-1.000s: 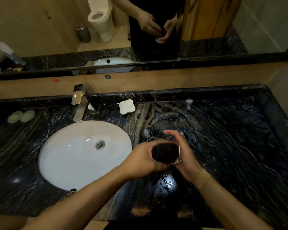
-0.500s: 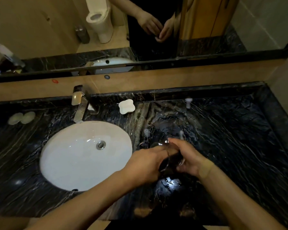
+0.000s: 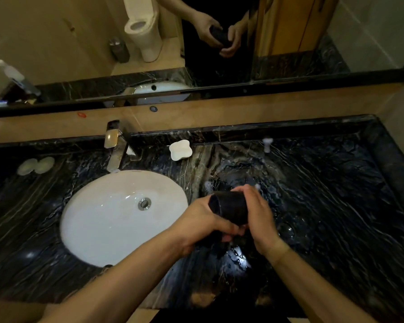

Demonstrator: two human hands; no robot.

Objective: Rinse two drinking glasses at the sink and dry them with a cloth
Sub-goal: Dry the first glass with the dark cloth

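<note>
Head view: 1 dark-looking drinking glass (image 3: 229,209) tilted above black marble counter (image 3: 336,194), right of white oval sink (image 3: 98,220). Left hand (image 3: 203,224) and right hand (image 3: 259,220) wrapped around it. Probably drying stage; cloth not clearly discernible; faint 2nd glass (image 3: 286,230) perhaps waiting.

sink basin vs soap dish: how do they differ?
The sink basin is a big oval set into the countertop; the soap dish is small, with a wavy, lobed outline, and sits on top of it. The basin has a metal drain; the dish shows none. The basin lies left of the hands, the dish near the back edge. Both are white.
</note>
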